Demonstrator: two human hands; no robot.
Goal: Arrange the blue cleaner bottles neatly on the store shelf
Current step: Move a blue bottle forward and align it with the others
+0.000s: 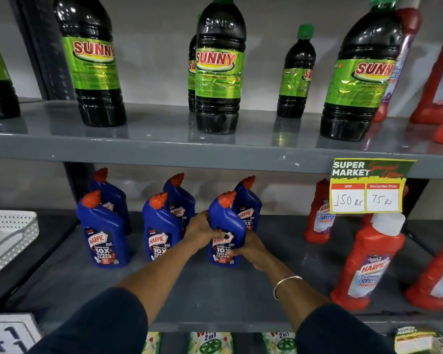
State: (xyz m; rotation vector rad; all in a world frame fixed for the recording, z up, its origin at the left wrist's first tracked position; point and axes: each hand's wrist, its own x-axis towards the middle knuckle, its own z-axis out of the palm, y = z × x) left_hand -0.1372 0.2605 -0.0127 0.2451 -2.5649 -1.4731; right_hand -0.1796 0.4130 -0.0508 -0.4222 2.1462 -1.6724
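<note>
Both hands hold one blue bottle [225, 231] on the shelf [189, 290]. The left hand [202, 232] and right hand [250, 247] each keep a tight grip on its sides.

I am seeing even, fairly bright light coming from above and in front of the shelves. Well above my left hand [202, 232], the upper shelf [164, 129] is mirroring the dark bottles [219, 70] in soft glare, and their shoulders are catching white highlights. Under that shelf, behind the hand, the back wall is sitting in dimmer shadow. The wide lens is bowing the shelf edges and tilting bottles outward at both sides. Far right of my right hand [250, 247], the red bottles [368, 261] are looking slightly smeared.
</note>
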